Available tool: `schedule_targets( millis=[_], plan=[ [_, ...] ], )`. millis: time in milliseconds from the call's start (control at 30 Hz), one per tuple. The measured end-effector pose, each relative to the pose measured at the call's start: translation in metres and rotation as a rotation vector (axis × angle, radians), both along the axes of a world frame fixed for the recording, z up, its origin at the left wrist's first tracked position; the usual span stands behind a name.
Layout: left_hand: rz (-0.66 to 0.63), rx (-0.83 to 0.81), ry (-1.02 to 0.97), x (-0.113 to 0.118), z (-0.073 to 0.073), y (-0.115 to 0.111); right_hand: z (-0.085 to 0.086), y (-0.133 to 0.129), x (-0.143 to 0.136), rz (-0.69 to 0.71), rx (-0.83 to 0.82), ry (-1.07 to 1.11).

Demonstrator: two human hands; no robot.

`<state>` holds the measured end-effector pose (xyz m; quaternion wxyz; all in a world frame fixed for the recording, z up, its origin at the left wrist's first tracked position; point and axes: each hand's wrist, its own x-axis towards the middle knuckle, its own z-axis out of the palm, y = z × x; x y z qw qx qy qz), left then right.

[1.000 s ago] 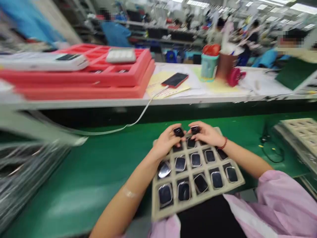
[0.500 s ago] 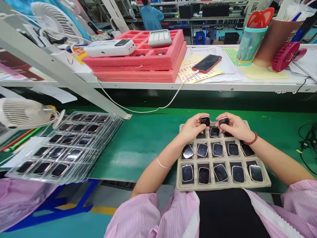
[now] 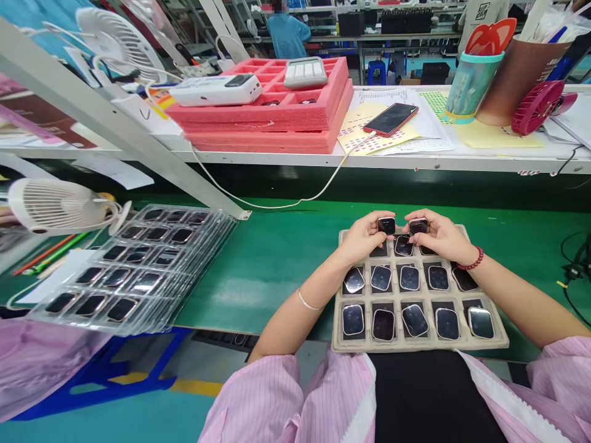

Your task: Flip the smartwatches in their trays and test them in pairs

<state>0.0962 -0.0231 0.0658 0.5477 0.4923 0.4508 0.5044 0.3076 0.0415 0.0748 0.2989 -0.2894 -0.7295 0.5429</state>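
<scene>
A beige tray of square compartments lies on the green table in front of me, with dark-faced watch cases in its compartments. Over its back row, my left hand grips a watch case between thumb and fingers. Just to the right, my right hand pinches another watch case, tilted a little. The two cases are close together but apart. Parts of the back-row compartments are hidden behind my hands.
Stacked clear trays with watch cases lie at the left beside a white fan. A shelf spans the back, holding red foam trays, a phone and cups. Black cables lie far right.
The whole view has shifted slightly, so most things appear a little further right. Both hands still hold their watch cases, and the right one's case looks slightly turned.
</scene>
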Motion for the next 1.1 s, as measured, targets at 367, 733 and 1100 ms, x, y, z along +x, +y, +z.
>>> schedule_targets(
  millis=[367, 733, 1100],
  plan=[
    [-0.001, 0.011, 0.032, -0.0006, 0.0021, -0.0010, -0.0010, 0.0007, 0.0002, 0.006, 0.021, -0.018],
    [0.028, 0.015, 0.052, 0.0000, 0.0048, -0.0027, 0.0017, -0.0007, 0.0001, 0.015, -0.024, -0.004],
    [0.023, 0.015, 0.066, 0.0002, 0.0045, -0.0031, 0.0005, -0.0004, 0.0007, 0.034, -0.042, -0.006]
  ],
)
